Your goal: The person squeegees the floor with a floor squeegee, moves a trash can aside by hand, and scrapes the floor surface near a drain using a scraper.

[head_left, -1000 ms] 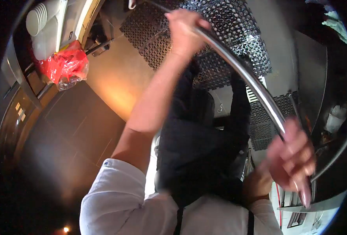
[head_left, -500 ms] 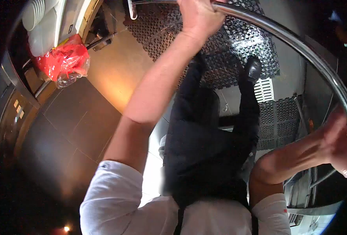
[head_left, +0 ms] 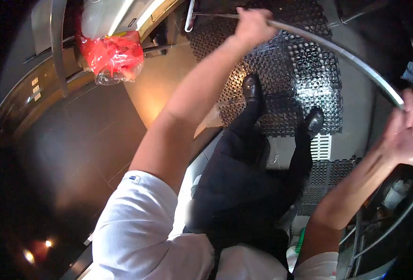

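A long metal pole [head_left: 346, 52] runs across the top right of the view, bowed by the lens. My left hand [head_left: 255, 27] is wrapped around it near the upper middle, over the floor mat. At the far right, my right hand [head_left: 404, 133] closes on the pole's near end. Beyond my left hand the pole looks thinner and reaches a narrow white bracket-like piece [head_left: 189, 18] at the top. How the two join is hard to make out.
Black perforated rubber mat [head_left: 281, 70] lies under my shoes, with a white floor grate [head_left: 321, 147] close by. A red plastic bag [head_left: 115, 53] hangs at the upper left beside a counter. Metal rails [head_left: 393, 224] stand at the lower right.
The view has shifted, and my feet have moved, with both shoes now showing on the mat. My right hand and the pole end it holds have moved up in view; both hands keep their grip.
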Demonstrator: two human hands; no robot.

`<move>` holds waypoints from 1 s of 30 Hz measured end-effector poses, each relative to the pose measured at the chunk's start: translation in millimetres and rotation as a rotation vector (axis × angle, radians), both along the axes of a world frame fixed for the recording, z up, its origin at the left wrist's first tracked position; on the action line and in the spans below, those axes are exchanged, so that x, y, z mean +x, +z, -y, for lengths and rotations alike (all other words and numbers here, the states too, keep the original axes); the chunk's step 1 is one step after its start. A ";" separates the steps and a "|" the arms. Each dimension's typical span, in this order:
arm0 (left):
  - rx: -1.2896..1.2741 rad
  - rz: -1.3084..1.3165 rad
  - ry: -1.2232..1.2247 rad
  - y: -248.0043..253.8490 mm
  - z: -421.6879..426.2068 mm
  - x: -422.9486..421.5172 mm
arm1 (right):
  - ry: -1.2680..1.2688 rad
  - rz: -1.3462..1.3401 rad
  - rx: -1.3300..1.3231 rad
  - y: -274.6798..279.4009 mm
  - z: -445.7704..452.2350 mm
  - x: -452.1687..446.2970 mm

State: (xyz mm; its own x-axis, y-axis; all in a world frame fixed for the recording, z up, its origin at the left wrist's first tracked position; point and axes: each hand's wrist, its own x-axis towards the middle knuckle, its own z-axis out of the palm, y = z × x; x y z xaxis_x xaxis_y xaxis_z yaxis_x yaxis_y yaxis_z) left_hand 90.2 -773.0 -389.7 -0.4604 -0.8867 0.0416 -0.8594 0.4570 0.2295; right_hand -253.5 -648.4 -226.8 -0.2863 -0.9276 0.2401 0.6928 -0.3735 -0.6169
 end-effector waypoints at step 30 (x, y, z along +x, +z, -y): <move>0.019 -0.130 0.132 49.3 32.9 163.2 | 0.113 -0.395 0.009 -24.4 54.6 226.0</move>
